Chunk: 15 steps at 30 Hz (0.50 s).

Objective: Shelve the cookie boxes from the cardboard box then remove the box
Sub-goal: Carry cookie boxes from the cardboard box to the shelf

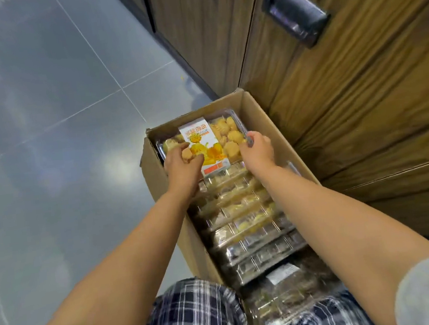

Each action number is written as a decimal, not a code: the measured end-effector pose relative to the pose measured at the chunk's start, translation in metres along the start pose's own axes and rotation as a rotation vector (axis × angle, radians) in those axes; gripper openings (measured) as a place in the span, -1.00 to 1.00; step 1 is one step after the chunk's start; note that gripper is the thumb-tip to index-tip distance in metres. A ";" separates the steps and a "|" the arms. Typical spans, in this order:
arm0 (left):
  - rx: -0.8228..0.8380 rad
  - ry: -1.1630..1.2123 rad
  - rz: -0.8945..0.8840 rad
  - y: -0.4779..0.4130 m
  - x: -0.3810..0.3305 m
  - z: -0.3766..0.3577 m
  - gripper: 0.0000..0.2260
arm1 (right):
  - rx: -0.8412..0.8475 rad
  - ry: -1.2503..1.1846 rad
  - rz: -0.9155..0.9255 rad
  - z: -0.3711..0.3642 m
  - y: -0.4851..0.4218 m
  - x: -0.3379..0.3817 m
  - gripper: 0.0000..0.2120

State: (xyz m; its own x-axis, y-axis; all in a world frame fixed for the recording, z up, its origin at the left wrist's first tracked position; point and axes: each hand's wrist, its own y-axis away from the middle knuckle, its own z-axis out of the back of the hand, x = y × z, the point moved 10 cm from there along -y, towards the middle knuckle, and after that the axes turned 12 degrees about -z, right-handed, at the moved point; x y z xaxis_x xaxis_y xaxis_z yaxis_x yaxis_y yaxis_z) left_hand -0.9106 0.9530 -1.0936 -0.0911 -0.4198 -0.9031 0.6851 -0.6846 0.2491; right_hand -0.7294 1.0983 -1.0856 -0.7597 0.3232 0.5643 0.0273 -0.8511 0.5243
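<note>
As hands (182,165) (258,148) grip cookie box (206,136), carton (155,168) — packed

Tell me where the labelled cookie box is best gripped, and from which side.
Grip its left and right rims from above, one hand each. The cookie box lies tilted, label up, at the carton's far end, so those rims are free; the left hand and right hand hold them.

A: How is the light?
B: Bright and even, seemingly from overhead. Shadows are faint. The grey floor (45,127) throws back soft white patches of glare, strongest beside the cardboard box (156,173).
A: Sharpness?
B: The top cookie box (206,142) is fairly crisp; the clear packs (255,237) nearer glint and smear. The plaid trousers (198,317) and metal handle (295,11) blur, and lines bow toward the edges.
</note>
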 end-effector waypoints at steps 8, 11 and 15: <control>0.009 -0.058 -0.093 0.011 -0.024 0.005 -0.60 | -0.007 0.050 -0.051 0.004 -0.004 0.007 -0.49; 0.006 -0.025 -0.097 0.009 -0.025 0.005 -0.53 | -0.057 -0.064 0.046 0.015 0.002 0.030 -0.65; 0.003 -0.019 -0.102 0.007 -0.023 0.002 -0.40 | -0.002 -0.233 0.112 0.016 0.009 0.044 -0.75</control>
State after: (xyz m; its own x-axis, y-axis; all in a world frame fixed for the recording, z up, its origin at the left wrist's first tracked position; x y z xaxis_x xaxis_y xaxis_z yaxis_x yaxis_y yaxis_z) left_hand -0.9047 0.9566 -1.0704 -0.1742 -0.3587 -0.9170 0.6692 -0.7263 0.1570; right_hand -0.7517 1.1115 -1.0456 -0.5819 0.3135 0.7504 0.1011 -0.8877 0.4492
